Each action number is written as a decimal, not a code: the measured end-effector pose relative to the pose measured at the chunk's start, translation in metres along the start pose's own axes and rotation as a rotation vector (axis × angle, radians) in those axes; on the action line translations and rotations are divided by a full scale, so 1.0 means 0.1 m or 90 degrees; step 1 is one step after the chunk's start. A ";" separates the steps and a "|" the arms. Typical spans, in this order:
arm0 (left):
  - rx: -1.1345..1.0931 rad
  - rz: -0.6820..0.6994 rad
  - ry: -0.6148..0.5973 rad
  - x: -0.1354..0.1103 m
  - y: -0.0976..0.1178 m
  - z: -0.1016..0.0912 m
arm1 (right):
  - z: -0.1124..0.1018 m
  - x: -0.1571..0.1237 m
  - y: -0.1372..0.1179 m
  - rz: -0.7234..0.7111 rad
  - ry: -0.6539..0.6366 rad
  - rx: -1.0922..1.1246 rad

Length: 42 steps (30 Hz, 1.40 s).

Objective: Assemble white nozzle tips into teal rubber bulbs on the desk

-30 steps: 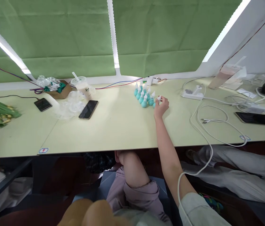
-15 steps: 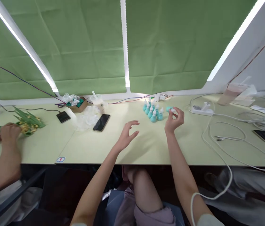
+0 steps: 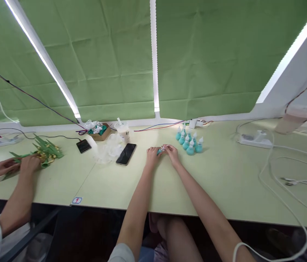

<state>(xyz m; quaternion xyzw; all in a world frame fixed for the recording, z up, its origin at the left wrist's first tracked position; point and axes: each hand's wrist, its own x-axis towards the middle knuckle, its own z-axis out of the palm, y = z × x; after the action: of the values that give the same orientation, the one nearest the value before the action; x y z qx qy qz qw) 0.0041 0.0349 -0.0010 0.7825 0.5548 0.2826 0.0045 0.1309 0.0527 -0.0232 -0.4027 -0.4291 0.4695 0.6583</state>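
My left hand (image 3: 152, 154) and my right hand (image 3: 172, 152) meet over the pale green table (image 3: 131, 182), both closed on one small teal bottle with a white tip (image 3: 161, 150) held sideways between them. A cluster of several like teal bottles (image 3: 188, 141) stands upright just to the right and beyond my hands. A black phone (image 3: 126, 154) lies to the left of my left hand.
A drink cup (image 3: 123, 131), crumpled clear plastic (image 3: 109, 149), a small box (image 3: 99, 130) and a second phone (image 3: 83, 146) lie at the back left. A co-worker's hands (image 3: 19, 165) handle green and yellow stems (image 3: 45, 153). A white power strip (image 3: 254, 139) and cables (image 3: 286, 171) lie right.
My right hand carried the teal bottle from the cluster leftward and down to the table. My left hand came up from below the table and closed on the same bottle. The view tilted up.
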 end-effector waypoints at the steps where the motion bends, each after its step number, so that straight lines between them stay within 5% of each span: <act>1: 0.008 -0.002 -0.007 -0.01 -0.05 0.02 | -0.01 0.00 0.04 -0.010 -0.017 -0.009; 14: 0.055 0.050 -0.005 0.01 0.00 -0.02 | -0.17 0.05 -0.06 -0.052 -0.023 -0.162; 19: 0.063 0.033 -0.010 0.01 0.01 -0.02 | -0.16 0.05 -0.07 -0.090 0.066 -0.175; 22: 0.058 -0.016 0.036 0.02 -0.05 -0.01 | -0.17 0.06 -0.06 -0.054 0.072 -0.101; 27: 0.080 -0.179 0.114 0.04 -0.19 -0.04 | -0.15 0.02 -0.08 0.045 -0.050 0.052; 33: 0.097 -0.292 0.205 0.05 -0.28 -0.15 | -0.11 -0.07 -0.16 0.095 -0.192 -0.014; 42: 0.168 -0.348 0.193 0.02 -0.38 -0.17 | -0.16 -0.02 -0.10 0.054 -0.104 -0.114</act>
<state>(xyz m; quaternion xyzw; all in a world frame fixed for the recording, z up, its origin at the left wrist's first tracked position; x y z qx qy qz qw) -0.0357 0.0460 0.0023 0.5476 0.7704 0.3098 -0.1033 0.1481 0.0459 -0.0187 -0.4380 -0.5039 0.4880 0.5622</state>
